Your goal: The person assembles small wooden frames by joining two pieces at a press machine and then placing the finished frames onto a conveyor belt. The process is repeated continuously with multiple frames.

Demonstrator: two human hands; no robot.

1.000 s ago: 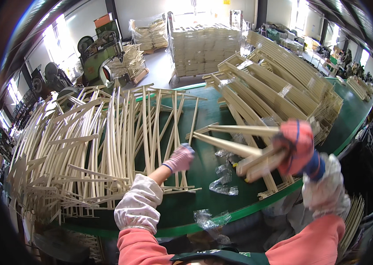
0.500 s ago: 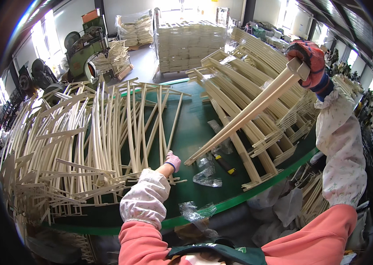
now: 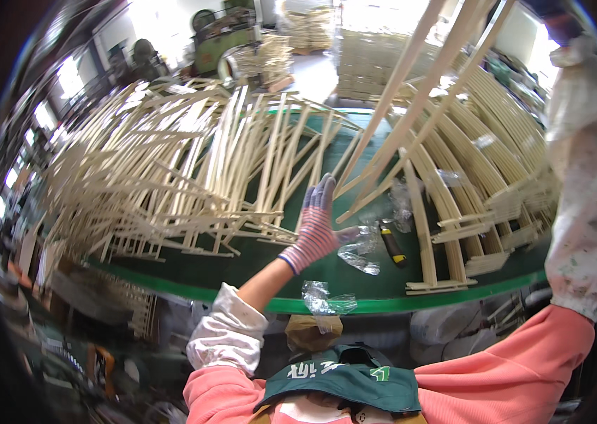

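Observation:
Long pale wooden strips (image 3: pixel 415 113) slant up through the air over the table, blurred, with their upper ends cut off by the top of the picture. My right hand (image 3: pixel 561 28), gloved and raised at the upper right, holds them high; its fingers are mostly out of sight. Close to the strips' lower ends is my left hand (image 3: pixel 314 230) in a pink striped glove with grey fingertips. It is open, fingers stretched upward and thumb apart, holding nothing. A loose heap of wooden strips (image 3: pixel 171 169) covers the table on the left. Neater stacks of strips (image 3: pixel 457 205) lie on the right.
The table has a green rim (image 3: pixel 383 306). A black and yellow box cutter (image 3: pixel 392 244) lies beside crumpled clear plastic (image 3: pixel 362 256). More plastic (image 3: pixel 326 300) hangs over the near edge. A green machine (image 3: pixel 224 46) and a wrapped pallet stack (image 3: pixel 365 67) stand behind.
My right hand has gone higher and outward, carrying the strips up. My left hand has left the heap, moved right and opened. The view has shifted, too.

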